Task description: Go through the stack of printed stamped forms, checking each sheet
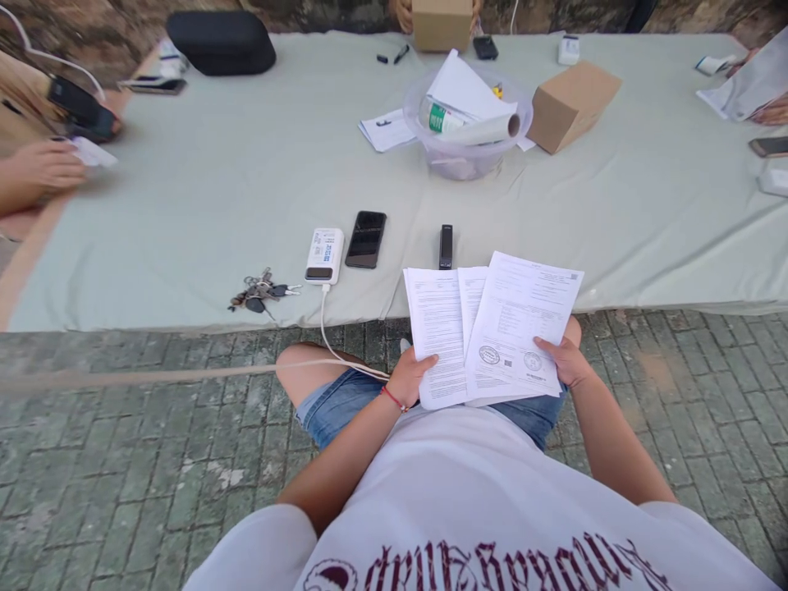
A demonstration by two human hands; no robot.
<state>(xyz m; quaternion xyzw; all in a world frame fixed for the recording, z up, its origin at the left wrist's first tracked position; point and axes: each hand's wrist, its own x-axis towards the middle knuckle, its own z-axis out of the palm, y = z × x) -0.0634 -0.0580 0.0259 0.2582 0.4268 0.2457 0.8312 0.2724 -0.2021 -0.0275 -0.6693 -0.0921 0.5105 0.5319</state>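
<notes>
I hold a fanned stack of printed sheets [492, 328] over my lap, at the near edge of a low grey-green mat [246, 189]. My left hand [411, 376] grips the left sheet at its lower corner. The top sheet, which bears round stamps, is held at its right lower edge by my right hand [567, 359]. A black stapler [446, 245] lies on the mat just beyond the papers.
On the mat lie a black phone [365, 239], a white power bank [325, 254] with its cable, keys [262, 290], a clear bowl [466, 156] of papers and rolls, and a cardboard box [571, 104]. Another person's hand [40, 168] rests at the left. Brick paving lies around me.
</notes>
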